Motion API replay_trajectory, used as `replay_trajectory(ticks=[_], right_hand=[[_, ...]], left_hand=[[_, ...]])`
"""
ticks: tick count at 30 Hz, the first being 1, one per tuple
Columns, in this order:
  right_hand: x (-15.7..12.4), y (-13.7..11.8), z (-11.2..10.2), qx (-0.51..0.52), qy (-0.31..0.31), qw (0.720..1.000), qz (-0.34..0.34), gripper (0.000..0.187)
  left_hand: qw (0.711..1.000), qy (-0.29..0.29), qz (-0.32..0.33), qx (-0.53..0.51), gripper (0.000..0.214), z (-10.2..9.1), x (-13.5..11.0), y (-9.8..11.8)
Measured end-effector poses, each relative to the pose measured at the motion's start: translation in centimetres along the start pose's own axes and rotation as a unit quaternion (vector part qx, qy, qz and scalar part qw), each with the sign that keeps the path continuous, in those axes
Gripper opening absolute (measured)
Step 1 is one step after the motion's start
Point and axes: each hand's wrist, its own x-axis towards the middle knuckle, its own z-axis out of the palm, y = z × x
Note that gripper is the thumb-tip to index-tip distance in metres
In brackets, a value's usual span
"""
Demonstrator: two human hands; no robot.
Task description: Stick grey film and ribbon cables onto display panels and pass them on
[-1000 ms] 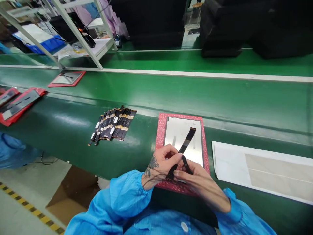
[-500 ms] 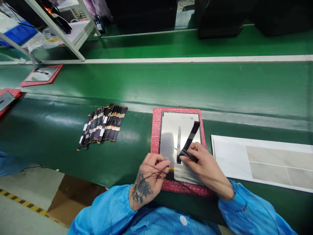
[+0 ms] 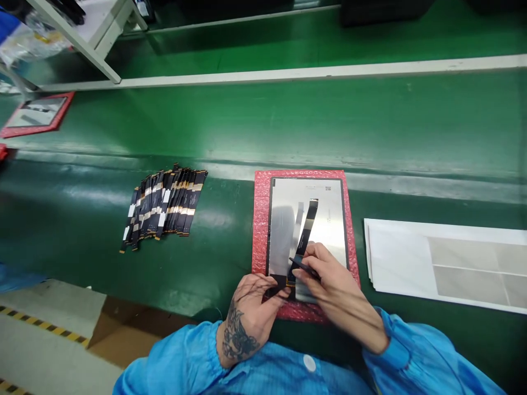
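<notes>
A display panel (image 3: 329,230) lies silver back up on a sheet of red bubble wrap (image 3: 260,219). My right hand (image 3: 331,280) is closed on a black flex cable (image 3: 307,227) and a dark pair of tweezers (image 3: 303,267). The cable slants over the panel, its gold lower end at the dark strip along the panel's bottom edge. My left hand (image 3: 253,302) rests at the panel's lower left corner, thumb and forefinger apart, with the thumb tip close to the cable's lower end. Whether the thumb touches the cable, I cannot tell.
Several more flex cables (image 3: 164,206) lie in a fanned pile to the left. White sheets (image 3: 395,258) with grey rectangles lie at the right. Another panel on red wrap (image 3: 37,112) sits far left, near a white metal stand (image 3: 82,44). A white rail (image 3: 263,78) crosses the green bench.
My right hand has brought the flex cable down and left, to the panel's bottom edge. My left thumb and forefinger have parted and the hand sits slightly lower. The view has tilted down.
</notes>
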Motion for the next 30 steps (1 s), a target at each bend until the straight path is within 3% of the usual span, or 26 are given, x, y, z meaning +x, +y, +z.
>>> replay_trajectory(ticks=[5,8,12,18,22,26,30], right_hand=[[-0.1,-0.1,0.1,-0.009,-0.013,1.000,0.008,0.019],[0.0,-0.4,-0.1,-0.025,-0.030,0.999,0.016,0.019],[0.1,-0.8,-0.4,-0.045,-0.042,0.998,0.020,0.019],[0.1,-0.8,-0.3,-0.057,-0.048,0.997,0.014,0.020],[-0.1,-0.7,-0.2,-0.057,-0.036,0.998,0.000,0.022],[-0.1,-0.6,-0.2,-0.052,-0.030,0.998,-0.008,0.022],[0.0,-0.7,-0.3,-0.067,-0.031,0.997,-0.005,0.022]], left_hand=[[0.998,-0.045,-0.040,-0.016,0.031,0.2,-0.6,-0.1],[0.995,-0.042,-0.086,-0.018,0.030,0.4,-0.9,-0.1],[0.995,-0.034,-0.087,-0.032,0.030,0.5,-1.0,-0.1],[0.999,-0.021,-0.033,-0.025,0.029,0.5,-0.9,0.0],[0.999,-0.025,-0.042,0.011,0.027,0.2,-0.5,0.1],[0.992,-0.105,0.058,0.031,0.023,-1.2,0.2,-0.1],[0.985,-0.101,0.110,0.091,0.027,-1.9,0.6,0.1]])
